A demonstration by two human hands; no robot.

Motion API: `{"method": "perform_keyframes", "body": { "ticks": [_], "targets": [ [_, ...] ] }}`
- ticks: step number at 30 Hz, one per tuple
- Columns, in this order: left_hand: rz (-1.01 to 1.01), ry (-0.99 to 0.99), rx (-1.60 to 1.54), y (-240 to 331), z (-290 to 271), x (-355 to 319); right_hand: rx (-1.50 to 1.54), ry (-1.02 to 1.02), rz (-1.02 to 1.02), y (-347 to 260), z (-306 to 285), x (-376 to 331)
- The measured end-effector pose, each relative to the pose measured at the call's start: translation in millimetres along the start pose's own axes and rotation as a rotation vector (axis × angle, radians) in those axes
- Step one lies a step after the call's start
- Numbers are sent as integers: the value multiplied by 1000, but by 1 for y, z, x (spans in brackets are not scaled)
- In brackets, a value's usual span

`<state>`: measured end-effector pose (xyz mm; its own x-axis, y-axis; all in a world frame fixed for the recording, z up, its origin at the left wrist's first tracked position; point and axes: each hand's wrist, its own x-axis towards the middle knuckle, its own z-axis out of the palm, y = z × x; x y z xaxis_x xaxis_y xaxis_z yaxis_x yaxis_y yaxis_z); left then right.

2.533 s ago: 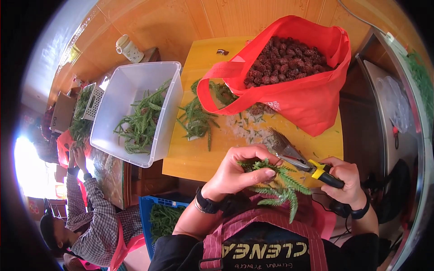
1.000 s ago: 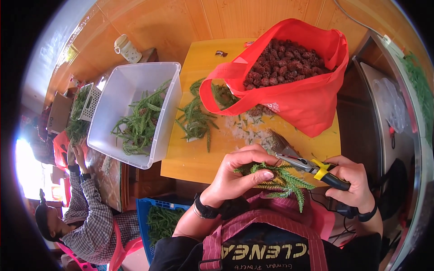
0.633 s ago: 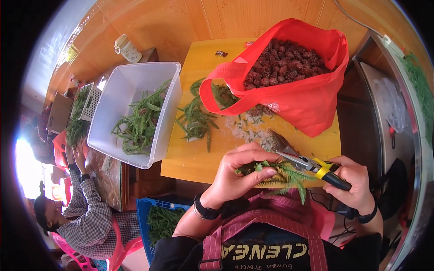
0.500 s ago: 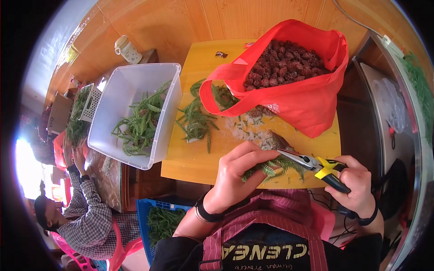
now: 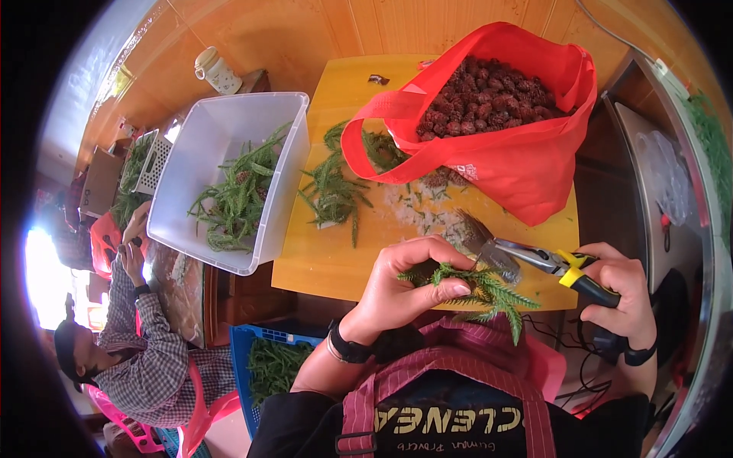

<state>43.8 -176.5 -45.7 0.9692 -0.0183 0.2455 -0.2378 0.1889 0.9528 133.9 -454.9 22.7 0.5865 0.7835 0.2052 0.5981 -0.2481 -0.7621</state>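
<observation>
My left hand [image 5: 416, 286] pinches a green artificial pine sprig [image 5: 496, 294] between thumb and fingers, its needled tips fanning out to the right. In my right hand [image 5: 622, 294] is a pair of pliers [image 5: 569, 269] with yellow and black handles. Their metal jaws point left, just above the sprig; whether they touch it I cannot tell. Behind the jaws, on the yellow table [image 5: 321, 263], lies a bundle of dark thin wires [image 5: 479, 233]. More green sprigs [image 5: 336, 191] lie on the table's left part, beside the bag's handle.
A red bag [image 5: 527, 168] of brown pine cones [image 5: 489, 99] stands at the back right. Left of the table is a clear plastic bin [image 5: 175, 191] holding sprigs; a blue basket [image 5: 243, 359] of greenery sits below. Another person [image 5: 153, 359] works at the far left.
The pliers have shifted right, away from my left fingers. The sprig has turned, its tips now hanging lower and more spread out. The other person's hands have also moved.
</observation>
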Motion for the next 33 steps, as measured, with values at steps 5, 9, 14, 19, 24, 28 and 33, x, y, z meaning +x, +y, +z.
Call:
{"method": "perform_keyframes", "body": {
  "ticks": [5,9,14,19,24,28,33],
  "targets": [
    [-26,7,-96,0,-1,1,1,-82,-56,2,3,8],
    [12,-36,-80,-1,-1,2,9,-18,-78,5,12,7],
    [-27,-2,-119,0,0,4,-60,-48,-73,3,10,9],
    [-102,-7,43,9,-3,6,-205,-54,-96,-3,8,9],
    [43,-9,149,0,-4,9,-213,-19,-128,-2,10,9],
    [101,-5,134,-6,-4,9,-191,-52,-130,-2,7,12],
    [106,-26,139,-4,-2,9,-145,-76,-102,1,5,7]
  ]
}}
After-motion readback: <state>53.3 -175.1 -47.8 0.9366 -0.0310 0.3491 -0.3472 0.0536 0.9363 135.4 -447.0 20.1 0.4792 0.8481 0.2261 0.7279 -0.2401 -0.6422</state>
